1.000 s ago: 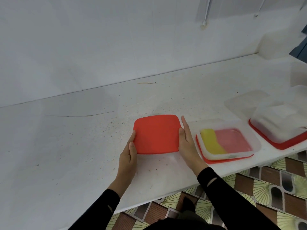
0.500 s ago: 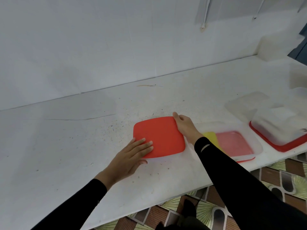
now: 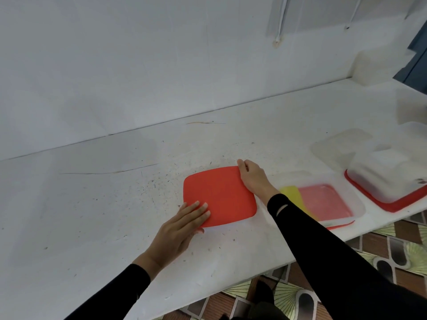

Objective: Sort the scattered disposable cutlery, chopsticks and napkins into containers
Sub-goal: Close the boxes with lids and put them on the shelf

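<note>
White scuffed counter (image 3: 92, 204) | centre frame: red lid (image 3: 219, 195) atop clear container, left hand (image 3: 182, 225) flat on near corner, right hand (image 3: 251, 179) pinching far corner | step: sealing, apparently | next: press edges evenly

White tabletop (image 3: 97, 215), speckled and scratched, running along a white wall. Resting on it: a container with a red lid (image 3: 219, 195) at centre near; right of it, a clear container (image 3: 323, 204) showing yellow and pink contents; far right, a clear container on a red lid (image 3: 388, 181).
</note>
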`<state>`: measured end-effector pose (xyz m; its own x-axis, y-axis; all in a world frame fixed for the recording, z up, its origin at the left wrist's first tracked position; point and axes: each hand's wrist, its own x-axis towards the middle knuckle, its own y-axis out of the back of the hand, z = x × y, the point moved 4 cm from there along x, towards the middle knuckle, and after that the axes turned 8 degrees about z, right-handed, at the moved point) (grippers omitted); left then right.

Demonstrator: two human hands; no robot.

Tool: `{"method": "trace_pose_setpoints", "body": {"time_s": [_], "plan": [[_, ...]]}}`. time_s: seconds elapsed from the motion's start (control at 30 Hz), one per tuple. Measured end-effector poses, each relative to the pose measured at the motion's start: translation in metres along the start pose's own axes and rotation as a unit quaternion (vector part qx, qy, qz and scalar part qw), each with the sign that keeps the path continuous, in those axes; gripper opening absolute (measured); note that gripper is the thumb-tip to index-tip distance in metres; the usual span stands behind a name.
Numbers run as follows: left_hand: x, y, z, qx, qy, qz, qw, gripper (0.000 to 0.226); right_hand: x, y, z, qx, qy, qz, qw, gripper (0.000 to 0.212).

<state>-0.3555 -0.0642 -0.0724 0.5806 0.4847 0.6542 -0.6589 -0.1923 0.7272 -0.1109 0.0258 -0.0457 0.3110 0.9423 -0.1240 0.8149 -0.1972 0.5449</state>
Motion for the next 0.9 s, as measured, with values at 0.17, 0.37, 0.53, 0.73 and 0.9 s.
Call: {"method": "trace_pose_setpoints", "body": {"time_s": [0.17,0.37,0.53,0.73,0.9], "plan": [[0.003,0.001,0.003,-0.005,0.012,0.010,1.000,0.040,0.001,0.003,-0.001,0.013,-0.019,-0.029,0.999,0.039],[0.040,0.010,0.023,0.005,0.125,0.060,0.990,0.029,-0.003,0.046,-0.004,0.038,0.031,0.035,0.998,0.027],[0.111,-0.022,0.052,-0.026,0.118,0.080,0.989,0.015,-0.008,0.143,0.056,-0.148,0.049,0.172,0.973,0.024],[0.185,-0.114,0.058,0.037,0.204,-0.210,0.955,0.029,-0.030,0.203,0.116,-0.229,-0.037,0.067,0.970,0.038],[0.209,-0.151,0.046,0.046,0.304,-0.303,0.902,0.031,-0.034,0.231,0.122,-0.169,-0.018,0.036,0.985,0.026]]}}
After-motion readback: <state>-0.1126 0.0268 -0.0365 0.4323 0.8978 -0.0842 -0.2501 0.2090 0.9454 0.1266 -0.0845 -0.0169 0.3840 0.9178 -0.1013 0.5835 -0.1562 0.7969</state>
